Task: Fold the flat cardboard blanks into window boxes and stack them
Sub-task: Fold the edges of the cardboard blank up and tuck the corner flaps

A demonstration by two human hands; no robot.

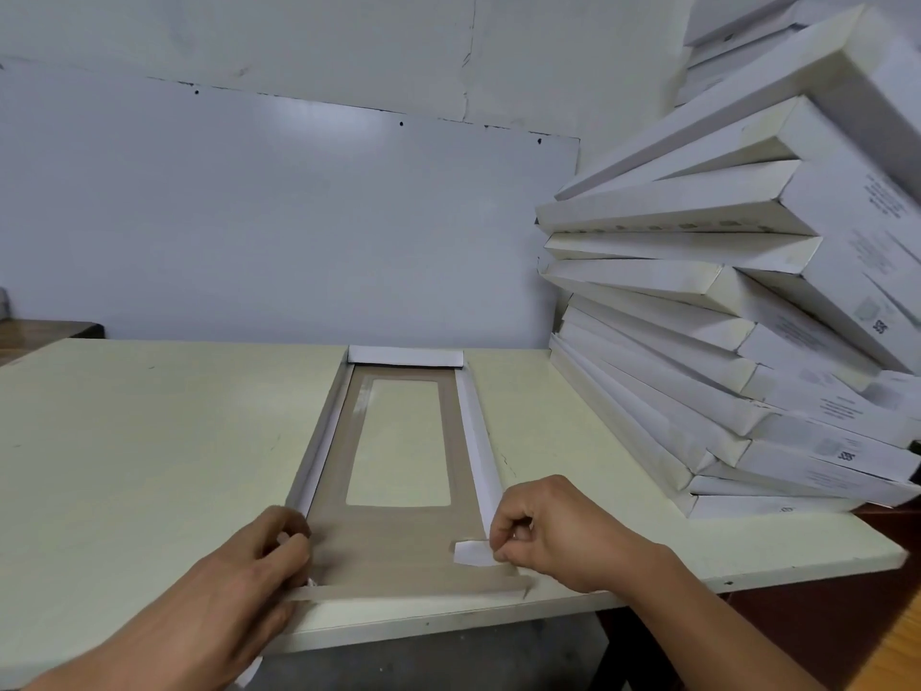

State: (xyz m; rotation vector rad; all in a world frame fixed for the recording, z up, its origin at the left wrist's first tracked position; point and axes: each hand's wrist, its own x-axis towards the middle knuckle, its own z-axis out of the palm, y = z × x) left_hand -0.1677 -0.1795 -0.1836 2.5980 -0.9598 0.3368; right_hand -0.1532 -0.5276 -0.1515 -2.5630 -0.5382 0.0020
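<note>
A long cardboard blank point(393, 541) lies brown side up in the middle of the table, with a clear rectangular window point(398, 441) in it. Its two long side walls and its far end flap point(404, 355) stand partly folded up, showing white. My left hand point(259, 566) grips the near left corner, fingers curled over the corner flap. My right hand point(543, 531) pinches a small white tab point(471, 552) at the near right corner. The near end flap lies along the table's front edge.
A leaning stack of several finished white boxes point(747, 311) fills the table's right side, up against the wall. The pale table point(149, 441) ends just in front of my hands. A white board point(274, 216) leans on the wall behind.
</note>
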